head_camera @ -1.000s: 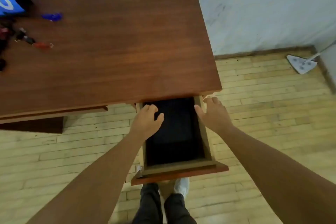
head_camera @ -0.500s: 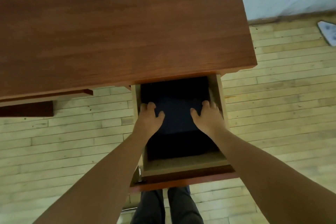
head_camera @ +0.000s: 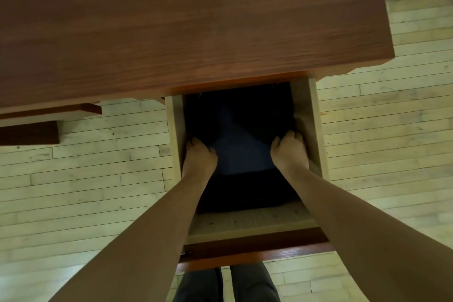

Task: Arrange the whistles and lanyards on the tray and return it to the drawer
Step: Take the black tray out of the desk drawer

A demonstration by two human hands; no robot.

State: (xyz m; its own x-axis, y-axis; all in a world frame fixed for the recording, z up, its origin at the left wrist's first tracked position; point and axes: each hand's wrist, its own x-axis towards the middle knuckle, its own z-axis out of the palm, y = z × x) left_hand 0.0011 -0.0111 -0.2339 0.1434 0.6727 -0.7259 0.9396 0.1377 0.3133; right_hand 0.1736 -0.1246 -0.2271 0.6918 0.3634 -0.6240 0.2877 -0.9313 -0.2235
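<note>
The desk drawer (head_camera: 306, 110) stands pulled out toward me, its pale wooden walls and red-brown front showing. Inside lies a dark, nearly black tray (head_camera: 241, 144) that fills most of the drawer; its far part is lost in shadow under the desk top. My left hand (head_camera: 199, 158) is down in the drawer at the tray's left side, fingers curled over its edge. My right hand (head_camera: 289, 152) grips the tray's right side the same way, next to the drawer's right wall. No whistles or lanyards are in view.
The red-brown desk top (head_camera: 183, 19) fills the upper part of the view and overhangs the drawer's back. A second drawer front (head_camera: 90, 108) juts out under the desk at left. Pale floorboards (head_camera: 380, 154) surround the drawer. My dark trousers (head_camera: 228, 284) are just below it.
My hands have gone from the drawer's rim down into it and closed on the tray's two sides. The view tilted down and closer, so the whistles on the desk's left dropped out of sight.
</note>
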